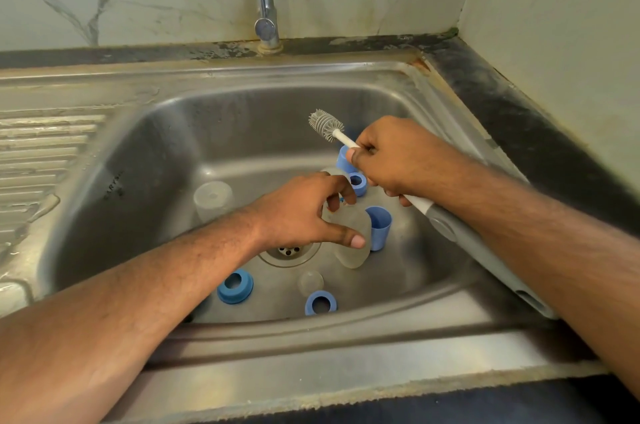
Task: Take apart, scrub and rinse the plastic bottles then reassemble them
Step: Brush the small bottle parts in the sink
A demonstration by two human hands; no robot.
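Down in the steel sink (363, 77), I see a frosted bottle (212, 199) standing at left, with blue rings (235, 286) on the near floor. My left hand (301, 212) curls its fingers and thumb round another frosted bottle (349, 233) by the drain. Farther right, my right hand (398, 157) grips the bottle brush (325, 122), bristles raised over the basin.

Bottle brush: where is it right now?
In the head view the bottle brush is in the right hand, held above the sink basin right of centre, bristle head pointing up-left, above the frosted bottle gripped by the left hand.
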